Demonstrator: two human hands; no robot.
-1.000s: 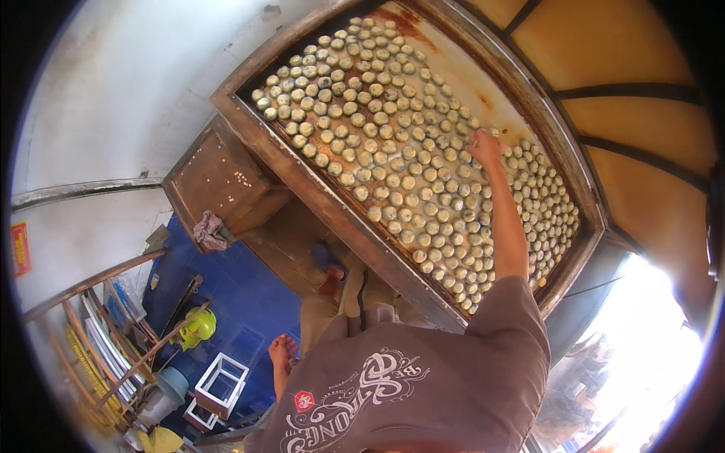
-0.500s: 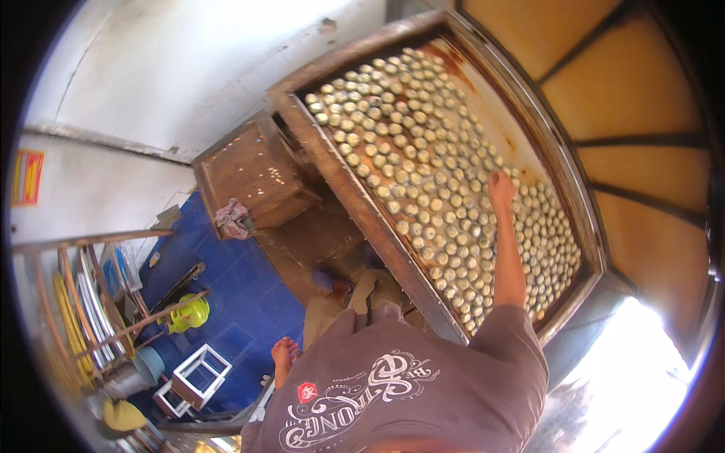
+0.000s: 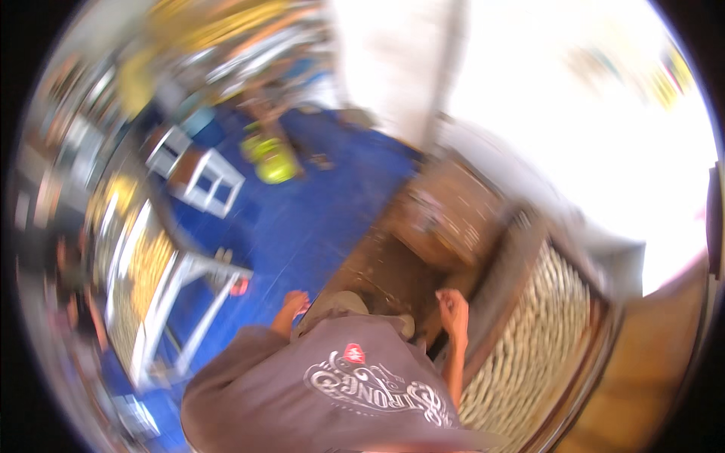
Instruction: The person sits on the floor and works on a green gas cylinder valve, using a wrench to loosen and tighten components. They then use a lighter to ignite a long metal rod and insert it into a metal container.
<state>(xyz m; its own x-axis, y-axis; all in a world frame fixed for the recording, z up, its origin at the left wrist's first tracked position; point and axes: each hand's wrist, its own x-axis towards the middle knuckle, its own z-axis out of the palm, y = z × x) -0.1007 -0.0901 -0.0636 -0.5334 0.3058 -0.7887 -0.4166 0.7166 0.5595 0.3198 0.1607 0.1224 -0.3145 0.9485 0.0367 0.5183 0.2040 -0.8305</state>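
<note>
Many small pale pieces (image 3: 521, 340), motion-blurred, close together, in a brown-rimmed tray (image 3: 504, 306)

This looks like a food workshop, its tray (image 3: 498, 294) packed with pale pieces (image 3: 529, 332).

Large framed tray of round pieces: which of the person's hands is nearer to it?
Right. The right hand is beside the tray; the left hand is farther off, seen against the blue floor.

Blue flooring (image 3: 302, 215) spreads across the middle, meeting a brown stretch of floor (image 3: 370, 260) beside a low wooden cabinet (image 3: 461, 208). Beyond the cabinet, a white wall (image 3: 529, 113) glares with strong light. A white-framed stand (image 3: 213, 187) sits toward the left; tan panels (image 3: 646, 362) fill the lower right.
</note>
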